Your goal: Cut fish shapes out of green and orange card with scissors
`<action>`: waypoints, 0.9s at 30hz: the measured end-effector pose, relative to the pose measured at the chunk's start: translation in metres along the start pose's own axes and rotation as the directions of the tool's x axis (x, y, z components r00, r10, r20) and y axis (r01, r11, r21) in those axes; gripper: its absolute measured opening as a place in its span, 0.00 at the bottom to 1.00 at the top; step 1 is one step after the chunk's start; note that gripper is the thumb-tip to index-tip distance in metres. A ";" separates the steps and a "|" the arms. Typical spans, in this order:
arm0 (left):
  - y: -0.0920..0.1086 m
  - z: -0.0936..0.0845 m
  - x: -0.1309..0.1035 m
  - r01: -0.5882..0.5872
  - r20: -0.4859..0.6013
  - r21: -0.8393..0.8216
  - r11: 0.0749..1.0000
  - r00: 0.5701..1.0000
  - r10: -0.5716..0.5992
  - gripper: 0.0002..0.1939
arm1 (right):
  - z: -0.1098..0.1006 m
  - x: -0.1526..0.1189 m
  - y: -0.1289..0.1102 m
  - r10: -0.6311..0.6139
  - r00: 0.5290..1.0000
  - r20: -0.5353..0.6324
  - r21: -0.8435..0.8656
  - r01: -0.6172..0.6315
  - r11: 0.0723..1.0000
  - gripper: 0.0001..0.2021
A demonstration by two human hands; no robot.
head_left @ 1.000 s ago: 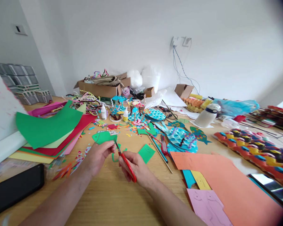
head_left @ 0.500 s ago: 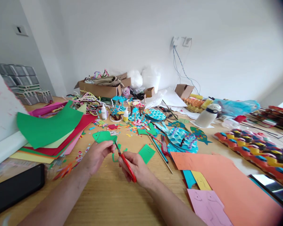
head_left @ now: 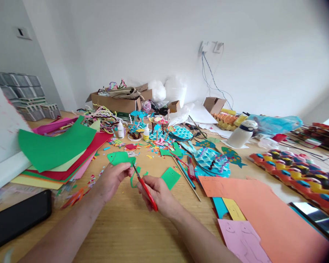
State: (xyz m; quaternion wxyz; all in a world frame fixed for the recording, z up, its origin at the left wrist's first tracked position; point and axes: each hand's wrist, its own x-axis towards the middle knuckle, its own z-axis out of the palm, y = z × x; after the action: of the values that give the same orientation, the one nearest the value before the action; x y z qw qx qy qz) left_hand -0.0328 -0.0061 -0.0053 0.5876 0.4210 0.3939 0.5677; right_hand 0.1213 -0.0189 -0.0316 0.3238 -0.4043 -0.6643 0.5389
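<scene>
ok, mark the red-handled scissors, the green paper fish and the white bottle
red-handled scissors (head_left: 146, 190): head view, on the red handle
green paper fish (head_left: 120, 158): head view, middle of the body
white bottle (head_left: 239, 137): head view, on its side below the lid

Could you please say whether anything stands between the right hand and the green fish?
Yes: the scissors held by the right hand reach across to the green fish, with the left hand beside the blades.
</scene>
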 end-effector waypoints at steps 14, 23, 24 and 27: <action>0.013 -0.019 0.010 -0.024 -0.091 0.024 0.999 0.996 0.026 0.09 | -0.009 0.003 0.002 -0.043 0.999 0.021 -0.097 0.045 0.994 0.15; 0.012 -0.025 0.009 0.014 0.033 0.214 0.977 0.999 -0.022 0.10 | -0.009 0.003 0.002 0.036 0.997 0.074 0.098 -0.044 0.994 0.19; 0.012 -0.024 0.009 0.014 0.040 0.232 0.973 0.999 -0.024 0.11 | -0.009 0.003 0.001 0.036 0.996 0.078 0.112 -0.045 0.993 0.20; 0.012 -0.022 0.007 0.025 0.055 0.247 0.969 0.998 -0.040 0.12 | -0.010 0.002 -0.001 0.032 0.996 0.084 0.132 -0.042 0.990 0.21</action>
State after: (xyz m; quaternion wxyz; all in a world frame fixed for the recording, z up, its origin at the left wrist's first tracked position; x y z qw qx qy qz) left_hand -0.0571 0.0023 -0.0015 0.5517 0.5007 0.4504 0.4919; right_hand 0.1290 -0.0121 -0.0286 0.3127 -0.3717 -0.6318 0.6041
